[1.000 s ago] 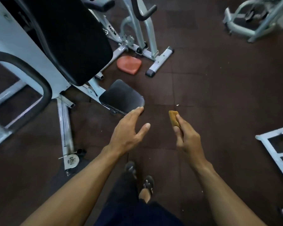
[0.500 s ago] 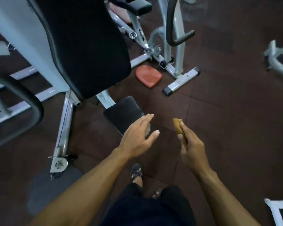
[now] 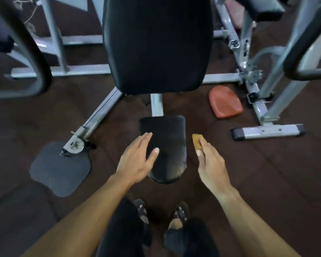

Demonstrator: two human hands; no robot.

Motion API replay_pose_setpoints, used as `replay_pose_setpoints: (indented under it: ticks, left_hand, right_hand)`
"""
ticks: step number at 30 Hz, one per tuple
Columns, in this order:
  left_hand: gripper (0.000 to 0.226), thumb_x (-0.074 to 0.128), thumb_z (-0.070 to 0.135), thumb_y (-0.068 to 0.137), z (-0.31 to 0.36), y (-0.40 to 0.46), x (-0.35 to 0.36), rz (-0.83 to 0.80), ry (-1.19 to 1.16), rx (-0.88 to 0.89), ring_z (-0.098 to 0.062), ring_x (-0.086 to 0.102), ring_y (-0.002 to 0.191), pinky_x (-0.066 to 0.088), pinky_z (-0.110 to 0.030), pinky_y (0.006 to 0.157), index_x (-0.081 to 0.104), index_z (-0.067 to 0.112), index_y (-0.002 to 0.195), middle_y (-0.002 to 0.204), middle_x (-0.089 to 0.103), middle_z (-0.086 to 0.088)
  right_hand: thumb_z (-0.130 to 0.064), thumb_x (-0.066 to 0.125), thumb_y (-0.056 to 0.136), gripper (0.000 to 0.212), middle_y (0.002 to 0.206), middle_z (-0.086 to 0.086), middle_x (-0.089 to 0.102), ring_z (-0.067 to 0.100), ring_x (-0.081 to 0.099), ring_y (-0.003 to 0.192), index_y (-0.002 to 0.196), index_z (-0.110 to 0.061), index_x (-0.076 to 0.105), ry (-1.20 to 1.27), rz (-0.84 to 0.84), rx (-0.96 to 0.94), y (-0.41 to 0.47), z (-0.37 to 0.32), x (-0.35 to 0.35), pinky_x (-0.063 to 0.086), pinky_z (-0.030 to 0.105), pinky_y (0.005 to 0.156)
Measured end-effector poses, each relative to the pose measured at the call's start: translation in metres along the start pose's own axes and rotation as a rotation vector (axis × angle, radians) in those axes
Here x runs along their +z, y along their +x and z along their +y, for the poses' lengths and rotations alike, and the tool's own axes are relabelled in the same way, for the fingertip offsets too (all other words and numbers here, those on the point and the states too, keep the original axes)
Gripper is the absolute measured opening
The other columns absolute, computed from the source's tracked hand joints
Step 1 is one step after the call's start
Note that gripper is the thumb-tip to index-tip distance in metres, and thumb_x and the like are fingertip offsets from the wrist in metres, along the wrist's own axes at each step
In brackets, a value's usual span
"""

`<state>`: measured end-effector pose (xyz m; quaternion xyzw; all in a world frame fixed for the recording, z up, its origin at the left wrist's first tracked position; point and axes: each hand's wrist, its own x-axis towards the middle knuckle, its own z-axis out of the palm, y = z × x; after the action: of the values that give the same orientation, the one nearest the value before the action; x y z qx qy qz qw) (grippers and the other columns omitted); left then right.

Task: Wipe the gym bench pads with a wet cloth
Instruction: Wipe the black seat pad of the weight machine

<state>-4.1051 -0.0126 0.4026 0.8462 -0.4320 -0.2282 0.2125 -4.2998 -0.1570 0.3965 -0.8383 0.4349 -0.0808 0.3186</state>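
A gym bench stands straight ahead of me, with a large black back pad (image 3: 157,43) tilted up and a small black seat pad (image 3: 170,145) below it. My left hand (image 3: 137,160) is spread with straight fingers over the seat pad's left edge. Just right of the seat pad, my right hand (image 3: 210,164) grips a small folded yellow-brown cloth (image 3: 196,142), which sticks out past my fingers.
The bench's grey steel frame (image 3: 93,119) spreads over the dark floor. A red pad (image 3: 224,102) lies on the floor to the right, beside another machine's foot (image 3: 267,130). A grey mat (image 3: 60,169) lies at the left. My sandalled feet (image 3: 161,214) stand close to the seat.
I have stepped round to face the bench head-on; the seat pad now lies between my hands. My left hand has reached its left edge. The cloth stays in my right hand.
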Motion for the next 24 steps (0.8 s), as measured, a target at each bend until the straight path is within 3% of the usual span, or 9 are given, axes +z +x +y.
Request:
replay_pose_setpoints:
  ticks: [4,9,12,14,19,24]
  left_hand:
    - [0.061,0.034,0.049,0.099,-0.043,0.044,0.070,-0.006,0.053,-0.083,-0.016,0.016,0.146,0.016,-0.034,0.119,0.021,0.021,0.152,0.159,0.023,0.001]
    - [0.062,0.031,0.050,0.099,-0.107,0.126,0.157,0.034,0.129,-0.060,-0.021,0.009,0.148,0.012,-0.038,0.120,0.017,0.021,0.152,0.161,0.014,-0.002]
    - [0.063,0.028,0.050,0.099,-0.144,0.167,0.194,0.077,0.218,-0.034,-0.020,0.000,0.148,0.005,-0.040,0.119,0.014,0.021,0.153,0.162,0.004,0.000]
    - [0.063,0.028,0.050,0.099,-0.163,0.182,0.211,0.117,0.259,-0.022,-0.020,-0.004,0.148,0.003,-0.040,0.118,0.013,0.022,0.153,0.162,0.000,0.001]
    - [0.063,0.023,0.051,0.099,-0.183,0.193,0.233,0.135,0.277,-0.007,-0.019,-0.012,0.147,-0.001,-0.043,0.118,0.004,0.025,0.154,0.162,-0.009,0.003]
    - [0.063,0.021,0.050,0.100,-0.184,0.195,0.235,0.150,0.246,-0.011,-0.015,-0.018,0.146,-0.006,-0.039,0.117,-0.001,0.025,0.154,0.160,-0.014,0.006]
  right_hand:
    - [-0.024,0.042,0.101,0.046,0.145,0.008,0.047,0.028,0.042,0.135,0.146,-0.015,0.039,0.036,0.005,0.007,0.055,0.051,0.059,0.037,0.040,0.109]
    - [-0.023,0.042,0.102,0.046,0.143,0.016,0.046,0.035,0.043,0.132,0.146,-0.011,0.038,-0.002,0.074,-0.072,0.128,0.107,0.154,0.038,0.043,0.105]
    - [-0.027,0.037,0.103,0.048,0.148,0.017,0.040,0.036,0.033,0.139,0.147,-0.010,0.034,-0.053,0.063,-0.175,0.156,0.125,0.213,0.036,0.049,0.109]
    - [-0.035,0.030,0.103,0.051,0.153,0.013,0.033,0.034,0.023,0.144,0.149,-0.012,0.031,-0.199,0.052,-0.274,0.163,0.135,0.245,0.027,0.053,0.114]
    - [-0.042,0.016,0.102,0.055,0.163,0.002,0.007,0.023,-0.001,0.149,0.154,-0.026,0.013,-0.285,0.005,-0.261,0.175,0.152,0.255,0.008,0.045,0.118]
    - [-0.034,0.024,0.102,0.052,0.162,0.005,0.013,0.031,0.003,0.149,0.153,-0.027,0.016,-0.262,0.037,-0.219,0.237,0.151,0.249,0.011,0.049,0.117]
